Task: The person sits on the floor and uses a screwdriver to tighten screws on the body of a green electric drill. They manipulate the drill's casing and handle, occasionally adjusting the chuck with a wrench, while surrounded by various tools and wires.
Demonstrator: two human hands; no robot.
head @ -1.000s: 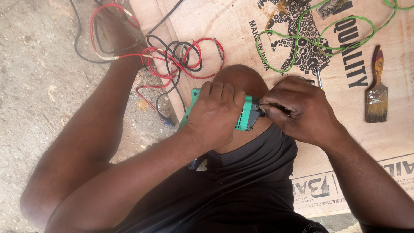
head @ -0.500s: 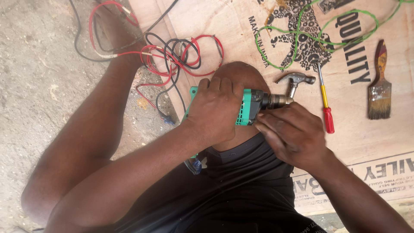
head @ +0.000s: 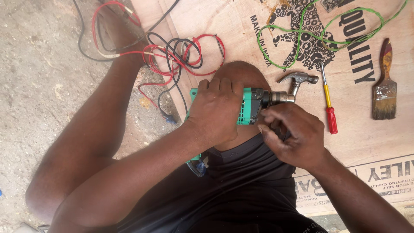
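My left hand (head: 215, 112) is wrapped around the body of a green electric drill (head: 246, 108), which lies sideways over my raised knee. The drill's dark metal chuck (head: 278, 98) points right. My right hand (head: 293, 136) sits just below and right of the chuck, fingers curled, with thumb and fingertips pinching at the chuck's base. Whether a small part is between those fingers is hidden. The drill's handle is hidden behind my left arm.
A plywood board (head: 215, 17) lies ahead on the concrete floor (head: 43, 64). On it are a hammer (head: 297, 80), a red and yellow screwdriver (head: 330, 108), a paint brush (head: 384, 92) and looped green wire (head: 319, 34). Tangled red and black wires (head: 172, 51) lie at its left edge.
My right hand has slid off the chuck, down and to the right, so the chuck, hammer and screwdriver now show. The left hand keeps its grip on the drill.
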